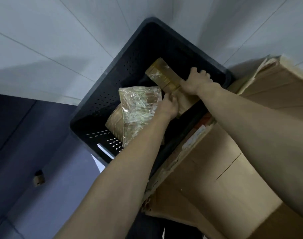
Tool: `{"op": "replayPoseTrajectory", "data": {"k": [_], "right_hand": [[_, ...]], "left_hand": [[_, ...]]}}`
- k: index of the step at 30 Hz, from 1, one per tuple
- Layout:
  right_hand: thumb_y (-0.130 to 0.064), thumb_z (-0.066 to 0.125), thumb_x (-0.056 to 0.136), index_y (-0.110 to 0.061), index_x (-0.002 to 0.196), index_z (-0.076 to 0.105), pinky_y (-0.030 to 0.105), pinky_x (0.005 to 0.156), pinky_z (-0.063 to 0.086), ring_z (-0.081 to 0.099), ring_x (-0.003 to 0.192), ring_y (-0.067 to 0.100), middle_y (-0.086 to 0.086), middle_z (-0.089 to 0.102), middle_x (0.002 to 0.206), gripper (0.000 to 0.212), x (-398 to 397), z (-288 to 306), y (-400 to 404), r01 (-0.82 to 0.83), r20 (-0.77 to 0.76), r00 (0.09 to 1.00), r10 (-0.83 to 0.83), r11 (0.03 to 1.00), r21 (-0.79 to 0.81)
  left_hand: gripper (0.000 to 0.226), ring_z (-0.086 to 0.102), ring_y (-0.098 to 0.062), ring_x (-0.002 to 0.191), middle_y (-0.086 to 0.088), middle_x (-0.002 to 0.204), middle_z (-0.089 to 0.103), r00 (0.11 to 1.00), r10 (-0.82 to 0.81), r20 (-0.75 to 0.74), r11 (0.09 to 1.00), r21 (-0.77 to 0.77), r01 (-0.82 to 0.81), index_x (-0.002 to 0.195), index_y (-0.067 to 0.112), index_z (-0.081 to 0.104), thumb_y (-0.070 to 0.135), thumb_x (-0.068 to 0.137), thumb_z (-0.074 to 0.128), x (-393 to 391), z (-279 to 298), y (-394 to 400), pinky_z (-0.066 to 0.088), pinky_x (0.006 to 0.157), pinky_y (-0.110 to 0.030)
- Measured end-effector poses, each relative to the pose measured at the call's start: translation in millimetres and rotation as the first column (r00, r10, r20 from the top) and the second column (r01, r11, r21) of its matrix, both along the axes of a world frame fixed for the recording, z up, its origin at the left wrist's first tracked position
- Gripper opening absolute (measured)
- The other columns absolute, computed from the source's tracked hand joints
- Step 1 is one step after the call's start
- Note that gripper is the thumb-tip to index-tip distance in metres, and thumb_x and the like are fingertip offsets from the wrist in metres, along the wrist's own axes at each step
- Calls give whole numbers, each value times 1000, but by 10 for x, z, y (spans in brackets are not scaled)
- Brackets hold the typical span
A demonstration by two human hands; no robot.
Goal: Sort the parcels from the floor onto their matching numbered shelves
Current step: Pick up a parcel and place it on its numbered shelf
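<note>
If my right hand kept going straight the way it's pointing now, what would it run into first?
Your right hand already grips the long tape-wrapped cardboard parcel. Pushed further along its line, it would most likely meet the far wall of the black perforated plastic crate, though depth is hard to judge here.

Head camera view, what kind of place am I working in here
Probably a parcel sorting or storage room. A black perforated plastic crate on a pale tiled floor holds tape-wrapped cardboard parcels, and large worn cardboard cartons stand right beside it. No shelves are in view.
</note>
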State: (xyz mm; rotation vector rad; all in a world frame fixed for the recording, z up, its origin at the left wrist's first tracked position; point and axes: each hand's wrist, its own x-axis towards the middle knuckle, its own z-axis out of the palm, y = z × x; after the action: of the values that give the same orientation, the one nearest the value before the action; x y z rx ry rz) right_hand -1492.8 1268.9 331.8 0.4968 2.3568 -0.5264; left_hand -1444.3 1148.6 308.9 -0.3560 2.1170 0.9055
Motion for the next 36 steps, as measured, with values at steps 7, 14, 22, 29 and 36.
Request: {"op": "replayPoseTrajectory", "data": {"k": [7,14,22,29,36], "right_hand": [[-52,47,96,-9,152,17,47,111,29,28,139,40,23,27,152,77,-30,-63,57,106,57,993,-103,993,-57],[-46,45,98,2,138,40,47,105,35,30,131,38,21,32,141,62,229,474,-54,139,-169,976,-140,990,-18],[-36,52,95,-1,134,44,44,106,33,31,130,39,21,36,137,53,667,2025,-198,324,-271,886,-376,921,-217],[-28,54,95,-5,106,42,33,70,36,54,96,30,14,55,108,29,947,3711,-542,403,-360,686,-632,742,-535],[-41,50,94,-19,110,57,43,102,32,41,114,27,1,55,118,28,1065,4862,-827,190,-658,549,-516,843,-503]], "left_hand": [[51,51,-33,124,-12,139,53,976,206,72,971,108,-213,145,16,40,44,102,34,51,28,126,41,104,-37],[51,61,-29,111,-11,122,60,869,465,168,853,178,-490,130,11,44,49,95,44,142,436,98,50,98,-50],[16,54,-13,84,0,97,54,846,533,-4,831,191,-522,101,18,50,32,96,55,245,2085,-171,46,75,-30],[31,54,-27,98,-5,122,42,760,541,-360,841,234,-488,115,24,39,28,90,56,328,4001,-442,46,85,-35],[63,42,-29,136,-6,145,48,766,584,-270,760,514,-398,142,30,49,65,93,30,379,4879,-564,31,116,-42]]}}
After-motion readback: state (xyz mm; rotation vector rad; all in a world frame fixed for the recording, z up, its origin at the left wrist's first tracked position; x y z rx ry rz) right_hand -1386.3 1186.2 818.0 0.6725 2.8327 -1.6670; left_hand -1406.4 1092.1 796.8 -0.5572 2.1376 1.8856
